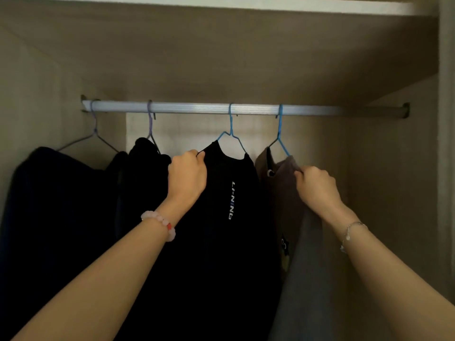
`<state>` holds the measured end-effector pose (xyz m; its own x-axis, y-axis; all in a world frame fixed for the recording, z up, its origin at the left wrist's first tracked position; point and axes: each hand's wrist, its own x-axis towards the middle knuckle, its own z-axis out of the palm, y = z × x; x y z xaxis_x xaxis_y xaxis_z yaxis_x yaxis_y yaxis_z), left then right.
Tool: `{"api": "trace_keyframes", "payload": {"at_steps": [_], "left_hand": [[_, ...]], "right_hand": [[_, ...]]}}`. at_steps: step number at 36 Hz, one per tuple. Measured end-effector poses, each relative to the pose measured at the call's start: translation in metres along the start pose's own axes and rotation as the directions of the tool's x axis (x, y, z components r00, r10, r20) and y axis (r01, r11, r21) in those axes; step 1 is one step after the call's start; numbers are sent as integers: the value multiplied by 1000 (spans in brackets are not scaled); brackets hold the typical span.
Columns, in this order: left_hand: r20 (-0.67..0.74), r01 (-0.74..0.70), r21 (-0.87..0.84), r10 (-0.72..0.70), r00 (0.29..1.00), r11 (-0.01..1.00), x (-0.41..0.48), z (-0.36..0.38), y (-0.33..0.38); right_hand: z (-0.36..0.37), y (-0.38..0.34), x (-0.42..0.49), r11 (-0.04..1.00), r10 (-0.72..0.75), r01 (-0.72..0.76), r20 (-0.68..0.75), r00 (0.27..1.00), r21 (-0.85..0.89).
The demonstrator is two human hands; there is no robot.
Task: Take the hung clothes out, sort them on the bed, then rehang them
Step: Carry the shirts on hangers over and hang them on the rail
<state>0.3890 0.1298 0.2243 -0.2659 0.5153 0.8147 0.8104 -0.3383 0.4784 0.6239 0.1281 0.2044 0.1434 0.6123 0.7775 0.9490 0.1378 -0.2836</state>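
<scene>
My left hand (188, 174) grips the black Li-Ning top's (231, 217) shoulder, my right hand (316, 184) pinches the brown garment (278, 173), steadying both on their hangers.

Garment hems (221, 335) below the bottom edge

Four hangers (231, 134) side by side on rail (246, 108)

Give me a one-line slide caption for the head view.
Left hand grips the black shirt, right hand the brown garment, both hanging on the rail.
</scene>
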Motion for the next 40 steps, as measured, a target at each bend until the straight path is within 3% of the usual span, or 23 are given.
{"api": "trace_keyframes", "payload": {"at_steps": [8, 14, 23, 33, 40], "left_hand": [[-43, -54, 61, 57, 997, 997, 4, -23, -24], [1, -127, 75, 127, 992, 989, -1, -24, -23], [61, -177, -8, 177, 982, 984, -30, -7, -22], [217, 60, -285, 4, 976, 957, -80, 10, -56], [357, 186, -323, -63, 932, 928, -174, 34, -104]], "right_hand": [[0, -28, -6, 999, -39, 39, -2, 999, 21], [2, -37, -11, 999, -36, 36, -7, 999, 38], [8, -27, -26, 994, -36, 33, 22, 999, 108], [6, -14, -72, 971, 3, -7, 19, 1000, 240], [29, 15, -127, 966, 72, -95, 105, 992, 239]]}}
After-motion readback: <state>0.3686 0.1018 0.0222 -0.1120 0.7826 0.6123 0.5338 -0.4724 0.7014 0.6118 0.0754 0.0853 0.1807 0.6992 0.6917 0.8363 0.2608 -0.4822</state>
